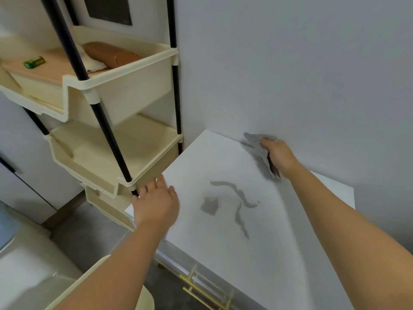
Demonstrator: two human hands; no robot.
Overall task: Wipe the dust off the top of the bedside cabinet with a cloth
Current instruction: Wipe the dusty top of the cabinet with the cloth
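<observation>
Right hand [279,156] clenched on grey cloth [259,151] at back wall edge of bedside cabinet top [279,242], left hand [156,204] released, flat on left edge; dust streaks [237,202] toward 7 o'clock from cloth, long axis running 11-to-5, nearer left hand.

Cream tiered rack [125,90] w/ green tube [34,62]; brown packet [111,55] in top tray.

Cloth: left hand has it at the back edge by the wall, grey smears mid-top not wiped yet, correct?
Wrong hand. The head view shows the right hand gripping the cloth by the wall; the left hand rests empty at the cabinet top near edge. Smears remain.
</observation>
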